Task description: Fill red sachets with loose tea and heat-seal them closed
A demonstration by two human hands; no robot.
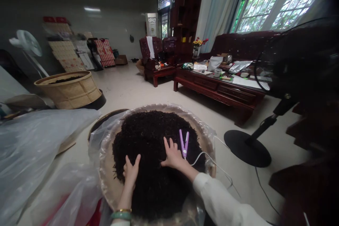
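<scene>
A heap of dark dried leaves [150,127], which look like loose tea, fills a wide round basket [107,183] lined with clear plastic. At the heap's left side is my left hand [131,171], thumb and fingers apart, nothing visibly held. My right hand [173,155] spreads its fingers over the middle of the leaves, its palm side down. Just beyond its wrist, a small purple hair straightener [184,144] lies on the leaves with its two arms apart. From it a white cord [212,160] runs over the basket's right rim.
Clear plastic sheeting [47,137] covers the left side. A second tall woven basket [71,90] with dark contents stands behind it, near a white fan [29,44]. On the right stand a black floor fan [247,148] and a cluttered wooden coffee table [212,86].
</scene>
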